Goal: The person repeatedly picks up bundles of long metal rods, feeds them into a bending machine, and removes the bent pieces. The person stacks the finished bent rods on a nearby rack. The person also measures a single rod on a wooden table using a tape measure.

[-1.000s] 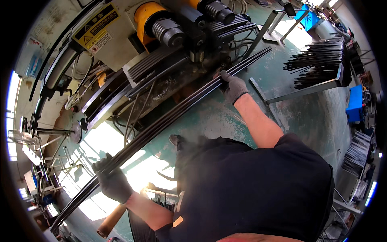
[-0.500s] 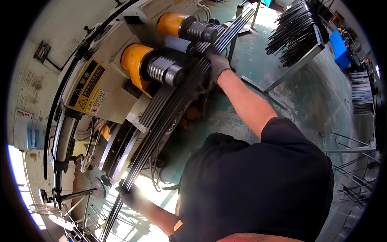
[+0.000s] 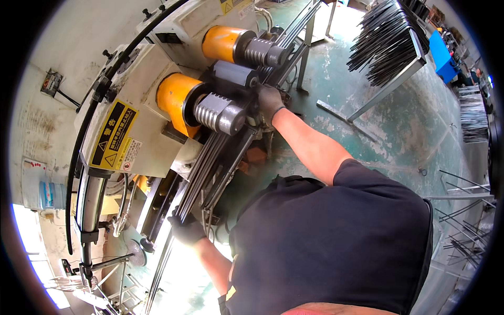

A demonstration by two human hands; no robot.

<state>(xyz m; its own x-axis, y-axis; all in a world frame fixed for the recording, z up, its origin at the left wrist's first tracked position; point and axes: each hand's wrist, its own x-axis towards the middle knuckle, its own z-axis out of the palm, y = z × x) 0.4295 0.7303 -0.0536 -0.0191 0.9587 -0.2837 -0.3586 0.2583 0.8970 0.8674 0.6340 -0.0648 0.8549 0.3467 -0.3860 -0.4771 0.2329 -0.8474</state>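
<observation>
A bundle of long thin dark metal rods (image 3: 206,164) runs slantwise from lower left to upper right, passing below the ribbed rollers of a machine. My left hand (image 3: 187,230), in a dark glove, is closed around the lower stretch of the rods. Farther up, my right hand (image 3: 270,103), in a grey glove, is curled at the rods between the two rollers; its fingertips are hidden against the dark machine parts. The near ribbed roller (image 3: 219,112) and the far ribbed roller (image 3: 264,52) each project from an orange housing.
Black rods hang thickly on a metal rack (image 3: 397,84) at upper right. A curved black tube (image 3: 73,173) and a yellow warning label (image 3: 114,135) are on the machine's left. Past the rack stands a blue bin (image 3: 442,56). More loose rods (image 3: 467,231) are at the right edge.
The rods have shifted from in front of the rollers to beneath them. My left hand has moved up and right; my right hand has come down and slightly left, closer to the machine.
</observation>
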